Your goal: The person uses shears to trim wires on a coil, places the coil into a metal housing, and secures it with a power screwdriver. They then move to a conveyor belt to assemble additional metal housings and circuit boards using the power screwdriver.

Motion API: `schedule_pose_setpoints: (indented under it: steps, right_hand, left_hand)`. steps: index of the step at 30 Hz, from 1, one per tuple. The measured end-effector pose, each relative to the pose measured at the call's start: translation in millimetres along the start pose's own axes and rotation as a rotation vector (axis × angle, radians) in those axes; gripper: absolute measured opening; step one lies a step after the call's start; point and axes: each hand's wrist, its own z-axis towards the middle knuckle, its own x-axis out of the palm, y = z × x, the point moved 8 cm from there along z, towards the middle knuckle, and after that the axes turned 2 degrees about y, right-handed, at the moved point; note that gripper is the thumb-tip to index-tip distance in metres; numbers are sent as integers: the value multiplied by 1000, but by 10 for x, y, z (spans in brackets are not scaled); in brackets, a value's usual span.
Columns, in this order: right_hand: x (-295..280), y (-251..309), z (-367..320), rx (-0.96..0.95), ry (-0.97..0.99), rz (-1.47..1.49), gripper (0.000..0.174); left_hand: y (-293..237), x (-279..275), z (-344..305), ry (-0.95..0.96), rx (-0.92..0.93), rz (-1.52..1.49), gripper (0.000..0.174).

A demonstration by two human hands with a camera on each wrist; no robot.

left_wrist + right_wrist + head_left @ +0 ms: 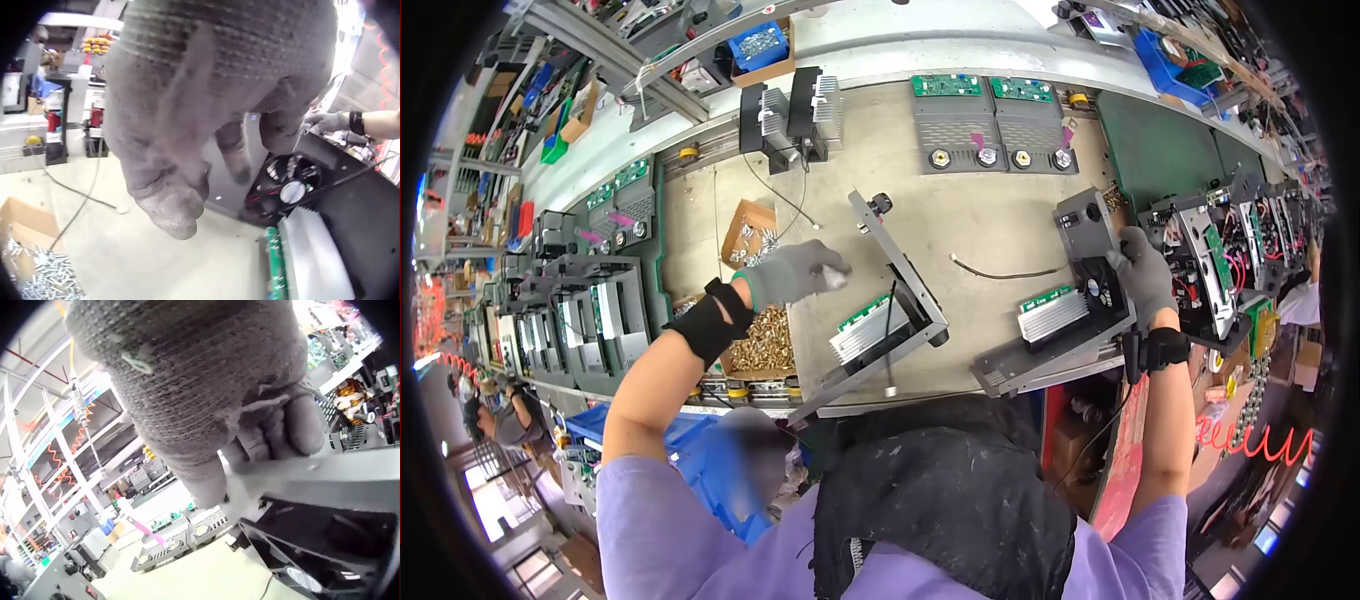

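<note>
My gloved left hand hovers over the bench, left of a dark L-shaped metal housing. Its fingers bend downward with thumb and forefinger apart; the palm is hidden, so I cannot tell whether it holds anything. In the left wrist view, a fan and a finned heat sink sit in that housing. With my gloved right hand I grip the upright edge of a second metal housing. It carries a silver heat sink, a green board edge and a fan.
Left are cardboard boxes of silver screws and brass-coloured fasteners. A loose cable lies between the housings. Flat grey panels with green boards stand at the back, beside black parts with heat sinks. More assemblies line the right side.
</note>
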Motion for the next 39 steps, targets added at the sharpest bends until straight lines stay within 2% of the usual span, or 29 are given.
schedule_pose_setpoints:
  steps: [2, 3, 4, 6, 7, 9, 11, 13, 14, 15, 16, 18, 19, 21, 22, 24, 26, 27, 30, 32, 33, 34, 35, 36, 38, 39]
  right_hand:
    - [-180, -2, -162, -142, -232, 223, 47]
    - [-266, 32, -259, -119, -249, 284, 47]
    - [-249, 8, -297, -117, -253, 283, 47]
    - [-297, -15, -403, -210, -357, 418, 44]
    - [-292, -17, -451, -215, -380, 437, 41]
    - [-244, -16, -511, -264, -329, 478, 39]
    - [-123, 27, -542, -276, -241, 552, 38]
    - [-163, 217, -625, -357, -243, 422, 35]
    - [-244, 364, -680, -417, -246, 323, 33]
    - [-225, 389, -674, -367, -163, 316, 33]
    - [-256, 378, -677, -364, -170, 325, 33]
    - [-319, 482, -733, -511, -271, 79, 38]
    - [-266, 413, -683, -434, -217, 56, 47]
    - [-210, 308, -573, -414, -258, 44, 52]
    - [-176, 238, -504, -390, -293, 19, 56]
    - [-39, 137, -389, -376, -241, 54, 62]
    - [248, 38, -244, -331, 26, 265, 62]
    - [251, 32, -245, -405, -62, 287, 61]
    - [245, 16, -228, -405, -94, 324, 59]
    - [238, -12, -247, -406, -163, 326, 57]
    - [266, -34, -237, -408, -159, 317, 60]
    - [292, -43, -233, -407, -154, 307, 63]
    - [203, -5, -257, -399, -166, 302, 57]
    - [149, 13, -269, -413, -167, 355, 60]
    - [123, 2, -255, -376, -115, 366, 63]
    - [121, -28, -225, -363, -116, 374, 63]
  left_hand:
    - [-238, 240, -50, 139, 334, -253, 43]
    - [-403, 368, -110, 241, 254, -361, 41]
    - [-464, 536, -88, 303, 268, -323, 36]
    - [-449, 782, 11, 382, 120, -268, 39]
    - [-460, 788, 42, 383, 128, -267, 39]
    - [-377, 755, 130, 293, -7, 9, 44]
    - [-246, 757, 174, 352, -42, 7, 47]
    - [87, 584, 222, 278, -225, 303, 44]
    - [196, 323, 148, 68, -408, 431, 43]
    - [133, 90, 34, -110, -459, 442, 47]
    - [26, -64, -79, -237, -415, 506, 52]
    - [-268, -182, -299, -399, -259, 520, 47]
    - [-373, -191, -380, -403, -263, 533, 47]
    - [-734, -154, -401, -363, -110, 303, 44]
    - [-908, -216, -374, -367, -110, 322, 44]
    - [-1335, -300, -261, -392, -15, 203, 43]
    - [-1748, -455, 51, -400, 98, 167, 39]
    - [-1968, -512, 266, -407, 169, 150, 39]
    - [-2409, -496, 1257, -491, 359, 232, 39]
    - [-2545, -346, 1983, -278, 26, 364, 47]
    - [-2520, -238, 2205, -267, 39, 378, 47]
    - [-2445, -150, 2440, -373, 31, 555, 54]
    - [-2429, -99, 2626, -485, 24, 729, 61]
    - [-2421, -72, 2741, -475, 38, 739, 61]
    - [-2216, -21, 2924, -321, 15, 827, 72]
    - [-2250, -37, 2943, -394, 114, 880, 74]
